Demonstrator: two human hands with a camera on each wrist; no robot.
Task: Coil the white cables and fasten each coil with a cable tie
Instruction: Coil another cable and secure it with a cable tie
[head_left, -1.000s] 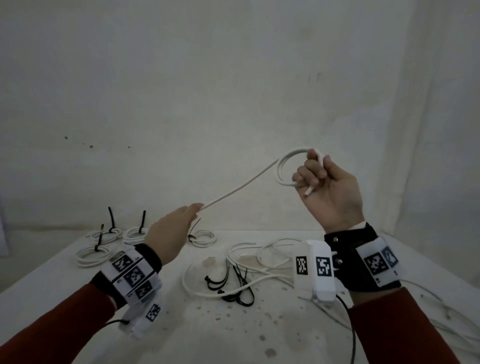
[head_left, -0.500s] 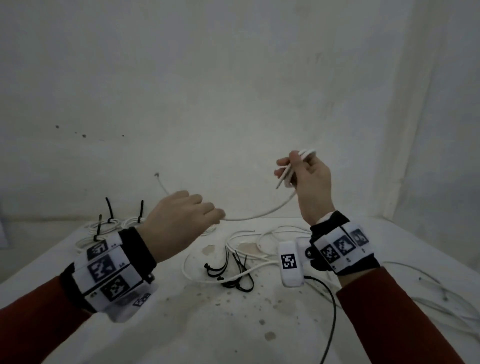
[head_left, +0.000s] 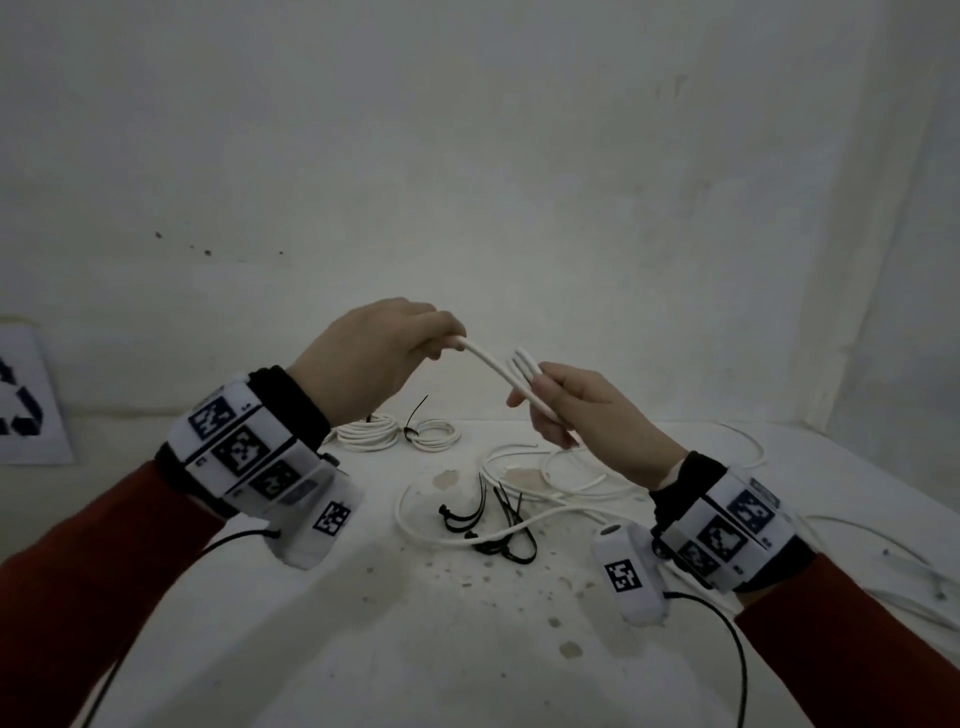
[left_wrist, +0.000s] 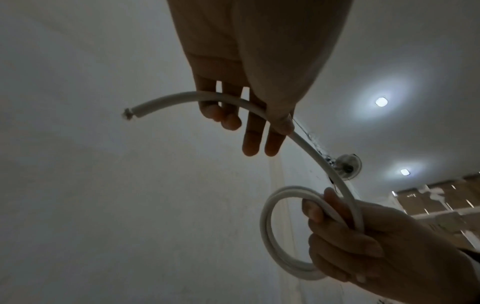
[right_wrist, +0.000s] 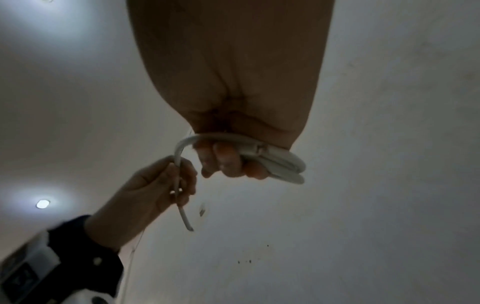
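Observation:
A white cable (head_left: 498, 366) is held in the air above the table between both hands. My right hand (head_left: 576, 410) grips the wound loops of its coil (left_wrist: 275, 232), fingers curled round them (right_wrist: 275, 162). My left hand (head_left: 384, 353) pinches the cable's free end between thumb and fingers (left_wrist: 259, 111), a short stub (left_wrist: 145, 107) sticking out past the hand. The two hands are close together. Several black cable ties (head_left: 493, 525) lie on the table below, among loose white cables (head_left: 550, 478).
Two tied white coils (head_left: 400, 434) with black ties lie at the back of the white, stained table (head_left: 415, 649). More loose white cable (head_left: 883, 551) trails along the right side. A printed marker sheet (head_left: 26, 400) leans on the wall at left.
My left hand has risen and moved right, sliding along the cable to its free end. My right hand has dropped lower with the coil, so the hands are now close.

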